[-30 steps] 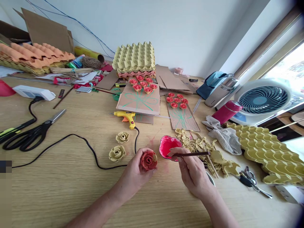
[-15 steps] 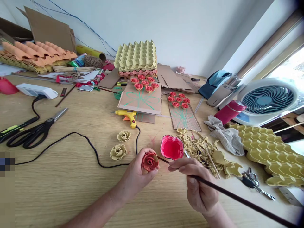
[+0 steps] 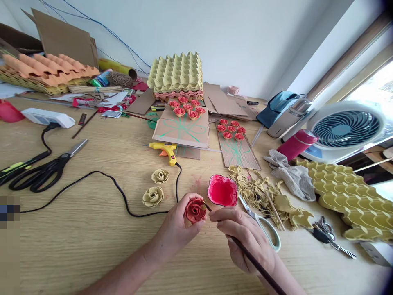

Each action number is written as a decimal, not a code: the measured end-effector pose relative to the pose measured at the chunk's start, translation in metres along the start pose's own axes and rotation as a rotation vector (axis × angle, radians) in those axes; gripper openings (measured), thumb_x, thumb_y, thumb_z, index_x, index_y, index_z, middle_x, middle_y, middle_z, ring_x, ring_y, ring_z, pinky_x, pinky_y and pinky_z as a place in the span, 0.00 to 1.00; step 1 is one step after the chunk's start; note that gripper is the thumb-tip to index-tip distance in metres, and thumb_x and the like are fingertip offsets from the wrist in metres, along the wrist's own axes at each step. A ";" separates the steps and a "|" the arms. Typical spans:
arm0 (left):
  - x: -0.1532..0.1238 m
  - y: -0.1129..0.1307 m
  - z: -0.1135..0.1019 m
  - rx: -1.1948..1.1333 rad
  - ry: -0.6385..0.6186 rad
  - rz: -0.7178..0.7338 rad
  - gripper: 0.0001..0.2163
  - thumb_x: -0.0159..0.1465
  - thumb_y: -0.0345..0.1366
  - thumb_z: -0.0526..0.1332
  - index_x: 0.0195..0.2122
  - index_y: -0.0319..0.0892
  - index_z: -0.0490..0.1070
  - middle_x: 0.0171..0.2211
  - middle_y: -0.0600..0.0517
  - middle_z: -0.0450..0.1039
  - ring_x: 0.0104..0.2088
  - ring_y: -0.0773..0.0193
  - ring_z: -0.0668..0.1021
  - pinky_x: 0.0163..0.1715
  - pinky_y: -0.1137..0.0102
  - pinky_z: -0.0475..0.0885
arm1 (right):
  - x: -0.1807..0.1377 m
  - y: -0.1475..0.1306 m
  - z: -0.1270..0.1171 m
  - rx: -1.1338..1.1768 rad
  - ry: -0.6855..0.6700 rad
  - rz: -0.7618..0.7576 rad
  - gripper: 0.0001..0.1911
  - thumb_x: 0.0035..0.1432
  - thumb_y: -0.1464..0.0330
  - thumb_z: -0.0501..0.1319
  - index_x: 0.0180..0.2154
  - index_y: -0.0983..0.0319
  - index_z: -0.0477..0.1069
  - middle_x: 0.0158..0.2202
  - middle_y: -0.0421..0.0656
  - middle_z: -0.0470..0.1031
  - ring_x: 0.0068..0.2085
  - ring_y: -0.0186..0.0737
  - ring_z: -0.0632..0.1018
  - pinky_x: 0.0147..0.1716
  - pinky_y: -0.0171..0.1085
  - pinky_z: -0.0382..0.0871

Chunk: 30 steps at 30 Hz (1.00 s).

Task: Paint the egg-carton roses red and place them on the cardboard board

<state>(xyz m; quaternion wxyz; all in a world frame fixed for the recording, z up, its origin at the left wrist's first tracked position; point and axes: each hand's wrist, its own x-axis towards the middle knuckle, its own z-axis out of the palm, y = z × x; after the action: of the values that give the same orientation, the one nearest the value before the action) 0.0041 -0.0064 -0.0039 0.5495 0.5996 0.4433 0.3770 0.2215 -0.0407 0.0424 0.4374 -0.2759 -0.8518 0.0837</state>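
Brush meets rose: my left hand [image 3: 176, 227] cups the red rose [image 3: 194, 209] just above the table [image 3: 92, 246], fingers closed round it.
My right hand [image 3: 245, 237] pinches the brush [image 3: 260, 269], its tip at the rose's right side and its handle running back towards me and to the right. The paint cup [image 3: 222, 191] sits just beyond, nearer my right hand. A fan [image 3: 344, 129] stands by the window.

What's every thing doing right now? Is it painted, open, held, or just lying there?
left hand: closed round the red rose
red rose: painted, held
right hand: gripping the brush
brush: tip touching the red rose
paint cup: open, red paint inside
plain roses: unpainted, lying on the table
glue gun: lying down, cord attached
black scissors: shut, lying flat
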 end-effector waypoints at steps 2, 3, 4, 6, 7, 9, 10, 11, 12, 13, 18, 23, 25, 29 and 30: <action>0.000 0.003 -0.001 0.011 0.016 -0.003 0.17 0.60 0.34 0.69 0.51 0.45 0.76 0.46 0.48 0.84 0.46 0.52 0.85 0.51 0.61 0.79 | -0.001 -0.001 -0.002 -0.021 0.018 -0.007 0.16 0.83 0.71 0.47 0.58 0.61 0.71 0.47 0.54 0.88 0.45 0.45 0.89 0.43 0.41 0.86; 0.000 0.004 -0.001 0.015 0.024 -0.004 0.18 0.60 0.34 0.70 0.51 0.45 0.76 0.46 0.48 0.85 0.47 0.51 0.85 0.51 0.60 0.79 | -0.001 -0.002 -0.002 -0.027 0.026 -0.007 0.16 0.83 0.71 0.47 0.57 0.61 0.72 0.47 0.53 0.88 0.45 0.44 0.89 0.43 0.40 0.86; 0.000 0.005 -0.001 0.016 0.028 -0.006 0.18 0.59 0.34 0.70 0.51 0.45 0.76 0.46 0.48 0.85 0.47 0.51 0.85 0.51 0.61 0.79 | -0.001 -0.003 -0.002 -0.028 0.029 -0.009 0.15 0.83 0.70 0.47 0.57 0.61 0.72 0.47 0.53 0.88 0.44 0.44 0.89 0.42 0.40 0.86; 0.000 0.006 -0.001 0.015 0.028 -0.014 0.18 0.59 0.34 0.69 0.51 0.45 0.76 0.46 0.47 0.84 0.47 0.52 0.85 0.51 0.61 0.79 | 0.000 -0.004 -0.001 -0.021 0.016 -0.007 0.15 0.83 0.70 0.47 0.56 0.60 0.72 0.47 0.53 0.88 0.44 0.44 0.89 0.42 0.40 0.86; 0.000 0.006 -0.001 0.011 0.021 -0.021 0.18 0.58 0.33 0.69 0.51 0.45 0.76 0.46 0.47 0.84 0.47 0.52 0.85 0.51 0.61 0.79 | 0.001 -0.005 0.000 -0.018 -0.003 -0.001 0.15 0.83 0.70 0.47 0.56 0.60 0.72 0.47 0.53 0.88 0.44 0.44 0.89 0.42 0.40 0.86; 0.000 0.007 0.000 -0.003 0.004 -0.033 0.19 0.58 0.33 0.69 0.51 0.45 0.75 0.45 0.48 0.84 0.46 0.52 0.85 0.49 0.61 0.79 | 0.002 -0.005 0.001 -0.013 -0.034 0.010 0.15 0.83 0.71 0.48 0.57 0.60 0.72 0.47 0.52 0.88 0.43 0.44 0.89 0.41 0.40 0.86; 0.000 0.006 0.000 -0.007 -0.004 -0.036 0.19 0.58 0.33 0.69 0.51 0.45 0.75 0.45 0.48 0.84 0.46 0.52 0.85 0.49 0.61 0.79 | 0.003 -0.004 0.002 -0.010 -0.044 0.012 0.15 0.82 0.71 0.48 0.57 0.60 0.71 0.47 0.52 0.88 0.43 0.44 0.89 0.41 0.40 0.86; 0.000 0.006 0.000 -0.006 -0.007 -0.037 0.19 0.58 0.33 0.69 0.51 0.45 0.75 0.44 0.49 0.84 0.45 0.52 0.85 0.49 0.61 0.79 | 0.003 -0.003 0.001 -0.010 -0.042 0.015 0.15 0.82 0.72 0.48 0.57 0.60 0.71 0.47 0.52 0.88 0.44 0.44 0.90 0.41 0.40 0.86; 0.000 0.006 0.000 0.001 -0.005 -0.036 0.18 0.58 0.34 0.69 0.51 0.45 0.75 0.44 0.49 0.84 0.45 0.52 0.85 0.49 0.61 0.79 | 0.003 -0.002 0.001 -0.011 -0.029 0.017 0.15 0.82 0.72 0.49 0.57 0.60 0.71 0.47 0.52 0.88 0.44 0.44 0.90 0.41 0.40 0.86; 0.000 0.006 0.000 0.010 -0.001 -0.033 0.18 0.59 0.34 0.70 0.51 0.46 0.75 0.44 0.49 0.84 0.45 0.52 0.85 0.49 0.61 0.79 | 0.003 -0.002 0.000 -0.017 -0.004 0.021 0.14 0.82 0.73 0.49 0.57 0.60 0.71 0.46 0.52 0.88 0.44 0.43 0.90 0.41 0.40 0.87; 0.001 0.002 -0.002 0.015 0.040 -0.035 0.18 0.58 0.34 0.70 0.50 0.46 0.76 0.45 0.48 0.84 0.46 0.51 0.84 0.50 0.61 0.78 | -0.002 -0.003 -0.003 -0.011 0.107 0.069 0.14 0.83 0.71 0.49 0.57 0.58 0.71 0.45 0.51 0.87 0.44 0.42 0.90 0.43 0.39 0.88; 0.002 0.003 -0.002 -0.023 0.037 -0.048 0.19 0.56 0.34 0.70 0.50 0.46 0.75 0.46 0.48 0.83 0.46 0.50 0.84 0.50 0.59 0.78 | -0.003 -0.005 0.002 0.031 0.051 0.082 0.13 0.83 0.71 0.49 0.57 0.59 0.70 0.47 0.51 0.87 0.46 0.42 0.90 0.44 0.38 0.87; 0.001 0.005 -0.002 -0.044 0.014 -0.057 0.19 0.57 0.34 0.69 0.50 0.45 0.75 0.45 0.48 0.83 0.45 0.51 0.84 0.49 0.60 0.79 | 0.000 -0.004 0.004 0.019 -0.003 0.077 0.13 0.83 0.71 0.49 0.56 0.60 0.71 0.47 0.51 0.88 0.45 0.41 0.90 0.44 0.37 0.86; 0.000 0.004 -0.003 -0.038 0.010 -0.057 0.18 0.57 0.34 0.69 0.49 0.46 0.74 0.44 0.49 0.83 0.45 0.52 0.84 0.49 0.61 0.78 | 0.004 -0.003 0.002 -0.033 -0.041 0.027 0.14 0.83 0.71 0.47 0.55 0.61 0.71 0.45 0.51 0.88 0.43 0.41 0.89 0.42 0.36 0.85; 0.001 0.004 -0.003 -0.023 0.019 -0.053 0.18 0.57 0.34 0.69 0.49 0.46 0.75 0.45 0.49 0.83 0.46 0.51 0.84 0.50 0.60 0.78 | 0.004 -0.003 0.001 -0.051 -0.036 0.012 0.14 0.83 0.71 0.47 0.55 0.62 0.71 0.45 0.52 0.87 0.43 0.41 0.89 0.42 0.36 0.84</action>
<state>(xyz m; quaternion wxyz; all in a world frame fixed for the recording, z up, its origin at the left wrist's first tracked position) 0.0020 -0.0049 -0.0001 0.5618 0.5777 0.4599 0.3729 0.2180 -0.0412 0.0457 0.4145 -0.2905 -0.8596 0.0692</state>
